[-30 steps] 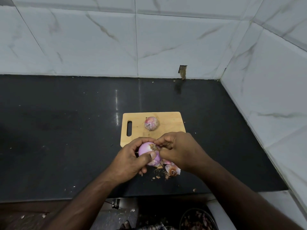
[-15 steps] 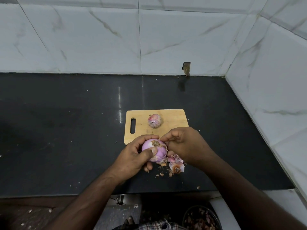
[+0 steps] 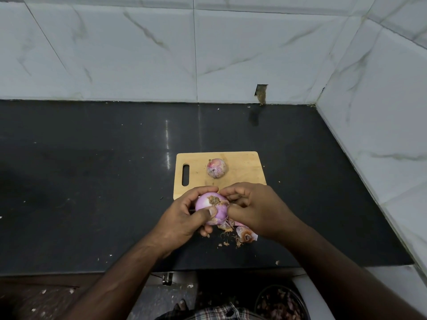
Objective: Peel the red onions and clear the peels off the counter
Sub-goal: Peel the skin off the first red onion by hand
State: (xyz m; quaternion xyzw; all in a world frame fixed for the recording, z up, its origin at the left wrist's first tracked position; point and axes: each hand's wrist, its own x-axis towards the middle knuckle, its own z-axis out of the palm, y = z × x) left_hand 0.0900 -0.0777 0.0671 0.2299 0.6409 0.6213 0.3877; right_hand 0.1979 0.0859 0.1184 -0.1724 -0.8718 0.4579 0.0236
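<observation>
My left hand [image 3: 184,215] grips a partly peeled red onion [image 3: 211,210] just above the black counter [image 3: 92,181], root end facing up. My right hand [image 3: 256,209] pinches a strip of skin at the onion's right side. A small pile of peels [image 3: 242,234] lies on the counter under my right hand, with crumbs around it. A second red onion [image 3: 216,167], skin still on, sits on the wooden cutting board [image 3: 245,167] behind my hands.
White marble-tiled walls close the counter at the back and right. A dark bowl of peels [image 3: 282,303] stands on the floor below the counter's front edge. Small peel flecks [image 3: 277,262] dot the counter near the front edge.
The onion has turned in my left hand so its root end faces up more. My right hand has shifted its pinch on the skin at the onion's right side.
</observation>
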